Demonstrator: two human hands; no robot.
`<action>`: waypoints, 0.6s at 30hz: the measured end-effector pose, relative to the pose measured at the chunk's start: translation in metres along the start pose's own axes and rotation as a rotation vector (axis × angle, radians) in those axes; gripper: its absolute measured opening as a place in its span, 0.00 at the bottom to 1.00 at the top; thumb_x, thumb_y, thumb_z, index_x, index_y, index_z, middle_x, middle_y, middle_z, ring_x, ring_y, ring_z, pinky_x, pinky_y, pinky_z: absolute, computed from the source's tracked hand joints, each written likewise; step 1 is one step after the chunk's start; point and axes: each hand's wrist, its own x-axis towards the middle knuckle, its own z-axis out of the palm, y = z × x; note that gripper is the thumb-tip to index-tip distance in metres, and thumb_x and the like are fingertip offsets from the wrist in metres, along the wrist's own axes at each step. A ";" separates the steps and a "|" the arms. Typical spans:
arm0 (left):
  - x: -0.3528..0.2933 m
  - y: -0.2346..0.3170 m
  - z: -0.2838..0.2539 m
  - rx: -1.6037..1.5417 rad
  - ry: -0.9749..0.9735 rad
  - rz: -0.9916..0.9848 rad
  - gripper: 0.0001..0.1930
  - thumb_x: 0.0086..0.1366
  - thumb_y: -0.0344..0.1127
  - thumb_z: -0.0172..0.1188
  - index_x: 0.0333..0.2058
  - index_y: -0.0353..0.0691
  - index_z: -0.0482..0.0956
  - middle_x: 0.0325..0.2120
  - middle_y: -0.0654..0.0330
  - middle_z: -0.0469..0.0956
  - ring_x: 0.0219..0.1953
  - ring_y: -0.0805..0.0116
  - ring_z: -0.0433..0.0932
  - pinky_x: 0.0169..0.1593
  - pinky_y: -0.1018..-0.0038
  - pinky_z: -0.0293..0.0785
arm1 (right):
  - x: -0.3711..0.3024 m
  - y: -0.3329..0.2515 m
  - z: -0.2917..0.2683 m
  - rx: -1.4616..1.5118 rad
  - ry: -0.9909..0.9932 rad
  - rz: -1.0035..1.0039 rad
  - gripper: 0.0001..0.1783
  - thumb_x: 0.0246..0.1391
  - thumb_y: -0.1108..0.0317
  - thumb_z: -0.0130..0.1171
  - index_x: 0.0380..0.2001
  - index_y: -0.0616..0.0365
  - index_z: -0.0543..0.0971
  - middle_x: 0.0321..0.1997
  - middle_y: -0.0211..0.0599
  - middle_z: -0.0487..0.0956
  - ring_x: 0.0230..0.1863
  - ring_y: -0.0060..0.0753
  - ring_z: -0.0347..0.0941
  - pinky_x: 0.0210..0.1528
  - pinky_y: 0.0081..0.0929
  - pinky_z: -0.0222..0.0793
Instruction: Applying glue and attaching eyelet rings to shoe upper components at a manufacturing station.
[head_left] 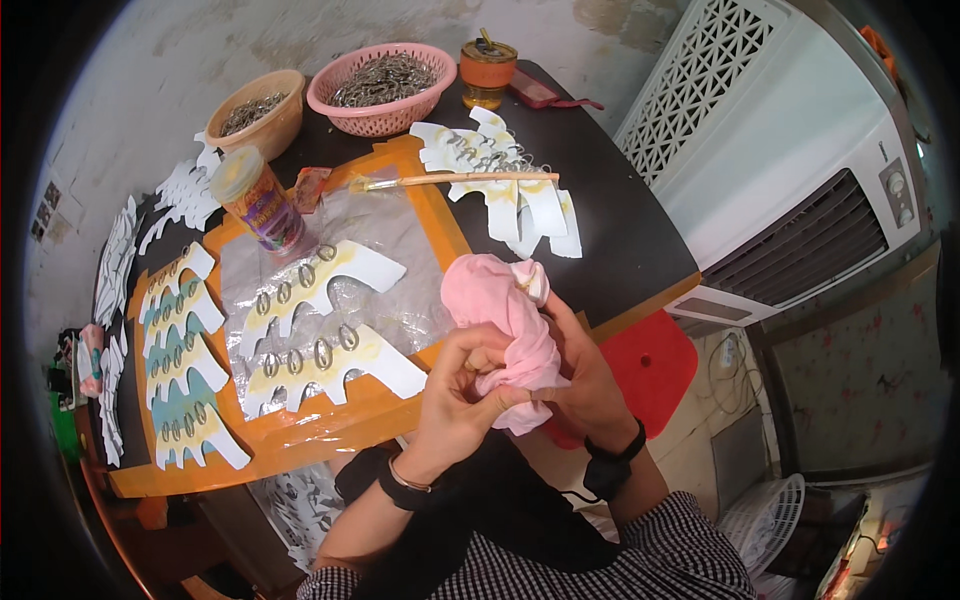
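Note:
A crumpled pink cloth (512,310) is held up between both hands, off the table's front right edge. My left hand (462,395) is closed round its lower left part, thumb pressed on the fabric. On the other side my right hand (580,365) grips the cloth, thumb meeting the left one near the bottom. Left of the hands, two white cut-out pieces (385,372) with yellowish smears and metal rings lie on a clear plastic sheet (385,225). Several similar ringed pieces (190,365) stand in a column at the table's left.
Behind are a tan bowl (285,85) and a pink basket (375,122) of metal rings, a lidded glass cup (488,75), and a plastic tub (262,205). A brush (460,180) rests across stacked white pieces (530,215). A red stool (650,370) and white air cooler (800,150) stand right.

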 end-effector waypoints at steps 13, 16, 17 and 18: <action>-0.005 0.002 0.001 0.404 -0.095 0.079 0.14 0.68 0.20 0.53 0.49 0.37 0.62 0.42 0.61 0.66 0.45 0.74 0.68 0.53 0.78 0.64 | -0.003 0.003 -0.003 -0.018 -0.026 0.012 0.61 0.44 0.76 0.72 0.73 0.58 0.42 0.74 0.41 0.54 0.74 0.37 0.51 0.73 0.36 0.49; -0.006 0.001 0.004 0.391 -0.049 0.074 0.12 0.69 0.27 0.53 0.48 0.37 0.61 0.41 0.60 0.63 0.45 0.73 0.64 0.55 0.76 0.61 | -0.004 0.003 -0.002 -0.018 -0.022 0.036 0.61 0.44 0.77 0.71 0.73 0.58 0.41 0.74 0.41 0.53 0.74 0.37 0.51 0.73 0.37 0.48; -0.006 -0.002 0.003 0.504 -0.023 0.138 0.12 0.70 0.28 0.52 0.48 0.37 0.61 0.42 0.59 0.63 0.45 0.73 0.64 0.55 0.76 0.61 | -0.003 0.003 -0.002 0.012 -0.052 0.005 0.62 0.45 0.73 0.72 0.73 0.59 0.40 0.74 0.43 0.52 0.75 0.38 0.50 0.74 0.37 0.48; -0.006 -0.007 0.000 0.617 0.002 0.201 0.11 0.71 0.30 0.50 0.49 0.37 0.60 0.43 0.59 0.62 0.46 0.73 0.64 0.55 0.76 0.61 | -0.002 0.003 -0.002 0.043 -0.082 -0.026 0.64 0.45 0.69 0.74 0.73 0.60 0.39 0.75 0.46 0.51 0.75 0.40 0.49 0.74 0.37 0.47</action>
